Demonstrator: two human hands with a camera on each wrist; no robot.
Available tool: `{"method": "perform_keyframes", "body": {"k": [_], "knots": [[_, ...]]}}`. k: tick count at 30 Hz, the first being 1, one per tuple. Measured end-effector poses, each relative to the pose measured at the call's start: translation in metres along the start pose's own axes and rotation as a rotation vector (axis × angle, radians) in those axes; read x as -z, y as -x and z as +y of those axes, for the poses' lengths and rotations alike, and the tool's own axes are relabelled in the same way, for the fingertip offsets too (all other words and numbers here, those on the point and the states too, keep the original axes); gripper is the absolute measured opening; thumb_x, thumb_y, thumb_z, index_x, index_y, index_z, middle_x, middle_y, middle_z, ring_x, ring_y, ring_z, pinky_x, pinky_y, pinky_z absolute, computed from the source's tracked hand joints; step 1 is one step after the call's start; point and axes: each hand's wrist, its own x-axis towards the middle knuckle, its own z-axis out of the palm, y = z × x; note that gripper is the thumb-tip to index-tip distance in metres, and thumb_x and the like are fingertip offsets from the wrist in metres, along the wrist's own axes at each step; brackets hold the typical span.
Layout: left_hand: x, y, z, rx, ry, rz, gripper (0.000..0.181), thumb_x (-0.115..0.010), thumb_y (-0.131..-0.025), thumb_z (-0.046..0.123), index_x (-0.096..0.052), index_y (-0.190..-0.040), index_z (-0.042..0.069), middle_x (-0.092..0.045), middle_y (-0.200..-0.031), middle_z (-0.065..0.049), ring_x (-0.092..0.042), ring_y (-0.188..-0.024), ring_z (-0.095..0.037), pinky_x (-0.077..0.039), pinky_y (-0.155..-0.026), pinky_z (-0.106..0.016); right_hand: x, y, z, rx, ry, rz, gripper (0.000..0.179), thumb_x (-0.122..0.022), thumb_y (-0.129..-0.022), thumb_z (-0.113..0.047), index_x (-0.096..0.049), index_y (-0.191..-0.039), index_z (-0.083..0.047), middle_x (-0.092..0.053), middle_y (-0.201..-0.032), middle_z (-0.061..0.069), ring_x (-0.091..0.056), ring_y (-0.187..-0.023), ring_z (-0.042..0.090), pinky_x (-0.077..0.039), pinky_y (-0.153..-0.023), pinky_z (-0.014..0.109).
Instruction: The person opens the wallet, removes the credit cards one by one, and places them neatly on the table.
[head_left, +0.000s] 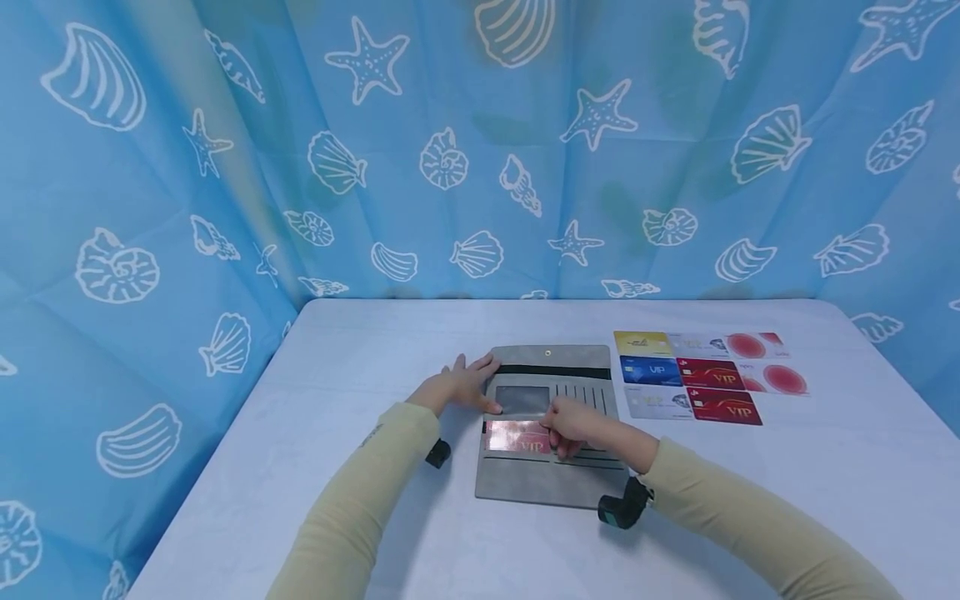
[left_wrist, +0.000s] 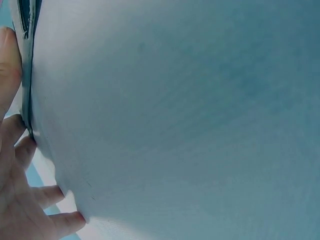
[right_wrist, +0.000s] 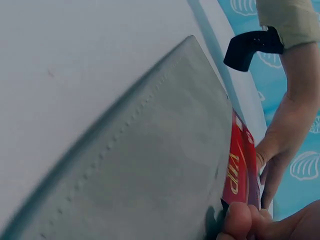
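A grey card wallet (head_left: 517, 485) lies opened out on the table, with slots and a clear window (head_left: 522, 399). Across its left half sits a red VIP card (head_left: 516, 435), its lower edge at a slot; the same card (right_wrist: 238, 165) shows in the right wrist view beyond the wallet's edge. My right hand (head_left: 570, 423) has curled fingers and pinches the card's right end. My left hand (head_left: 467, 387) rests with spread fingers on the wallet's left edge. In the left wrist view, the left fingers (left_wrist: 50, 196) touch the table beside that edge.
To the wallet's right lie several cards in rows: a yellow card (head_left: 642, 342), a blue card (head_left: 650, 371), red VIP cards (head_left: 724, 406) and pale ones. A black wrist camera (head_left: 622, 507) hangs below the right wrist. A blue shell-print curtain (head_left: 465, 108) surrounds the white table (head_left: 360, 333).
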Motion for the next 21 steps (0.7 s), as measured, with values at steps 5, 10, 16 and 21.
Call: {"method": "perform_keyframes", "body": {"k": [5, 10, 16, 21], "knots": [[-0.002, -0.001, 0.001, 0.01, -0.007, 0.024, 0.087, -0.065, -0.079, 0.048, -0.015, -0.148, 0.028, -0.006, -0.155, 0.007, 0.006, -0.14, -0.033, -0.005, -0.111, -0.054, 0.003, -0.001, 0.003, 0.056, -0.03, 0.063, 0.016, -0.046, -0.096, -0.014, -0.049, -0.087, -0.002, -0.053, -0.065, 0.006, -0.054, -0.05, 0.014, -0.049, -0.051, 0.023], [-0.002, -0.001, 0.002, 0.014, 0.001, 0.035, 0.087, -0.066, -0.079, 0.046, -0.016, -0.147, 0.029, -0.007, -0.155, 0.007, 0.005, -0.14, -0.033, -0.006, -0.111, -0.054, 0.004, 0.007, 0.002, 0.108, -0.017, 0.097, 0.013, -0.052, -0.094, -0.014, -0.049, -0.089, -0.003, -0.058, -0.073, 0.009, -0.058, -0.054, 0.016, -0.052, -0.055, 0.024], [-0.002, 0.0, 0.003, 0.018, 0.001, 0.029, 0.087, -0.066, -0.08, 0.045, -0.014, -0.148, 0.029, -0.006, -0.155, 0.006, 0.005, -0.14, -0.033, -0.006, -0.111, -0.054, 0.002, 0.017, 0.004, 0.245, -0.003, 0.148, 0.015, -0.059, -0.087, -0.004, -0.053, -0.1, -0.001, -0.059, -0.075, 0.005, -0.057, -0.059, 0.014, -0.053, -0.06, 0.025], [-0.001, 0.0, 0.002, 0.018, -0.004, 0.028, 0.087, -0.066, -0.079, 0.046, -0.015, -0.148, 0.028, -0.006, -0.155, 0.006, 0.005, -0.14, -0.033, -0.005, -0.111, -0.054, -0.001, 0.021, 0.009, 0.327, 0.032, 0.199, 0.021, -0.063, -0.081, 0.002, -0.057, -0.1, -0.003, -0.057, -0.077, 0.003, -0.054, -0.072, 0.014, -0.053, -0.065, 0.028]]}}
